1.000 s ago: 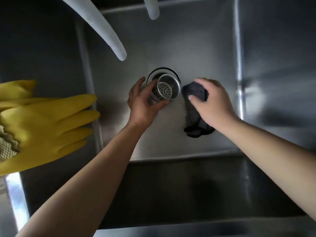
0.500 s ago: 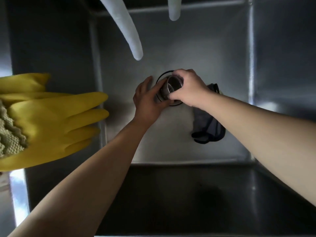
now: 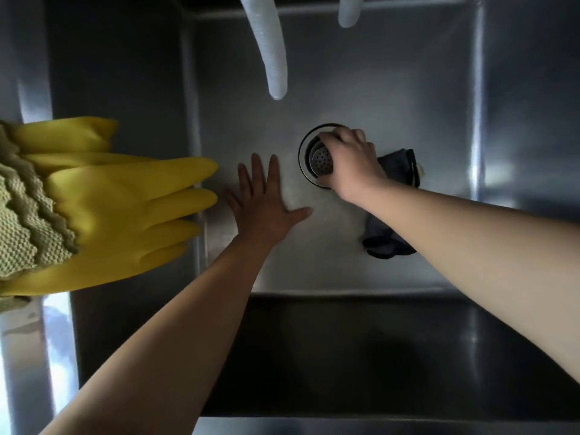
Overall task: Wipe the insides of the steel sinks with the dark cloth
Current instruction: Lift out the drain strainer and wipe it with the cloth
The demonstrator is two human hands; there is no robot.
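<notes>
I look down into a deep steel sink (image 3: 408, 89). My right hand (image 3: 351, 164) grips the perforated steel drain strainer (image 3: 320, 161), which sits tilted at the round drain opening (image 3: 302, 152). My left hand (image 3: 263, 202) lies flat on the sink floor to the left of the drain, fingers spread and holding nothing. The dark cloth (image 3: 398, 167) lies crumpled on the sink floor right of the drain, partly hidden under my right forearm, and neither hand holds it.
Yellow rubber gloves (image 3: 125, 202) and a pale green waffle-weave cloth (image 3: 22, 227) hang over the sink's left rim. Two white hoses (image 3: 273, 51) hang from the top over the back of the basin. The near sink wall (image 3: 345, 356) is in shadow.
My left hand let go of the strainer and moved left to lie flat on the sink floor. My right hand left the dark cloth and took hold of the strainer at the drain.
</notes>
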